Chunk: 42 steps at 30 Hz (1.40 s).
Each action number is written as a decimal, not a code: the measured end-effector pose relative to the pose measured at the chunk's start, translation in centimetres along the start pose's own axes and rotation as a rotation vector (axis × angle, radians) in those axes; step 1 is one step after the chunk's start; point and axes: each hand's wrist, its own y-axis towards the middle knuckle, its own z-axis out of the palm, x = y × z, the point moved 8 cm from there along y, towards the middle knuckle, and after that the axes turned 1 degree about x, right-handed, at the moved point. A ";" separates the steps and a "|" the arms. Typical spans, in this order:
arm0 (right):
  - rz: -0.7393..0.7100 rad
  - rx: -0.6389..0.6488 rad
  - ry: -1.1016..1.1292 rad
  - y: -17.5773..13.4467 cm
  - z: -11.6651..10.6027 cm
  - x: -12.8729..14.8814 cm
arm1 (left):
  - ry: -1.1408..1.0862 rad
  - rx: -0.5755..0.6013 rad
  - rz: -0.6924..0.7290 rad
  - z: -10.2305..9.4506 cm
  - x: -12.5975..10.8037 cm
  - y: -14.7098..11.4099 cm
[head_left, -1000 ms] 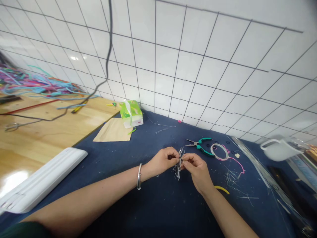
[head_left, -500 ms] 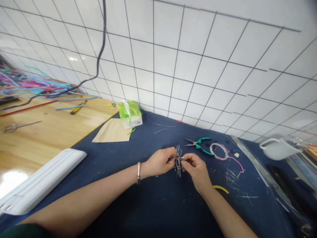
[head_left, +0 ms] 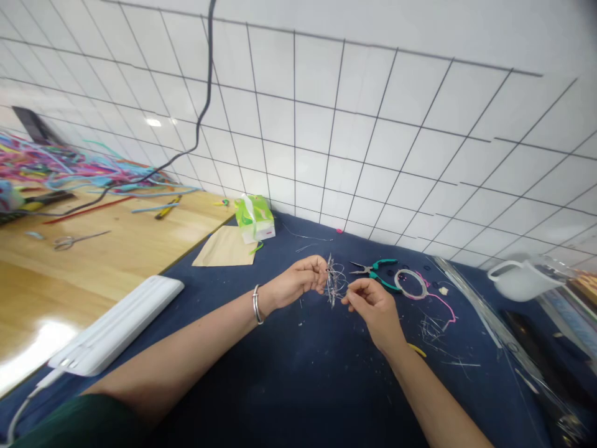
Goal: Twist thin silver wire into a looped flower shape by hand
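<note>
My left hand (head_left: 304,280), wearing a silver bangle (head_left: 256,305) at the wrist, pinches a spiky, looped piece of thin silver wire (head_left: 334,284) above the dark blue cloth. To the right of the wire piece, my right hand (head_left: 374,309) has thumb and forefinger pressed together close to the wire loops. Whatever those fingertips hold is too small to make out. Behind that hand lie long-nose pliers (head_left: 373,269) with teal handles. A ring-shaped coil (head_left: 410,284) with a pink cord (head_left: 443,300) sits beside the pliers.
Wire offcuts (head_left: 431,330) are scattered at the right, near a white cup (head_left: 517,281). A tissue pack (head_left: 255,219) and brown paper (head_left: 224,247) lie at the back. At left are a white power strip-like device (head_left: 119,326), scissors (head_left: 69,241) and colourful pipe cleaners (head_left: 88,168).
My right hand has drawn slightly away from the wire piece, opening a gap between the two hands. My left hand has risen a little with the wire. The camera view has shifted.
</note>
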 end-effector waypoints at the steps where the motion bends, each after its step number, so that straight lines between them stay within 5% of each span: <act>1: -0.016 0.021 -0.026 0.0 0.3 0.7 | -0.042 0.004 0.007 0.3 -0.4 0.0; 7: -0.239 0.003 -0.284 1.3 0.9 7.1 | -0.166 0.016 0.132 2.3 -5.7 0.4; 13: -0.639 -0.138 -0.444 1.3 1.9 14.8 | -0.175 0.010 0.286 5.2 -11.7 -0.1; 21: -0.966 -0.179 -0.633 0.4 4.2 17.4 | -0.142 -0.003 0.306 6.4 -13.1 -0.9; 28: -0.950 -0.220 -0.509 0.9 2.6 17.5 | -0.086 -0.011 0.283 4.8 -12.7 0.0; 36: -0.580 -0.280 -0.278 3.4 0.7 15.1 | -0.036 -0.103 0.307 3.6 -13.5 1.2; 42: -0.455 -0.249 -0.109 4.2 0.8 13.7 | 0.022 -0.219 0.369 3.9 -13.6 1.1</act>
